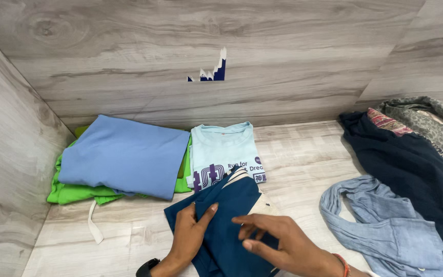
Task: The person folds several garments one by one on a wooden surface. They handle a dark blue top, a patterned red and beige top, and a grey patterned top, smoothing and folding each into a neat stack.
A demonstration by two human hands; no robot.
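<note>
- Grey wood-grain surface point(303, 154) boxed in by matching panel walls at the back and left side.
- Dark teal garment point(221, 225) spread flat close to the viewer, under both hands, with a cream panel showing at its upper right edge.
- Left hand point(190, 233) laid on the teal cloth, thumb and forefinger pinching a fold, seemingly to pin that side in place.
- Right hand point(278, 241) resting on the same cloth, fingers loosely curled and pressing down, not clenched.
- Just beyond the hands, a pale blue printed T-shirt point(224, 151), folded flat.
- Farther left of the left hand, a folded blue garment point(124, 154) stacked on a green one point(73, 192).
- Right of the right hand, a crumpled light denim shirt point(380, 225), then a heap of dark navy cloth point(416, 174) topped with patterned fabric point(421, 115).
</note>
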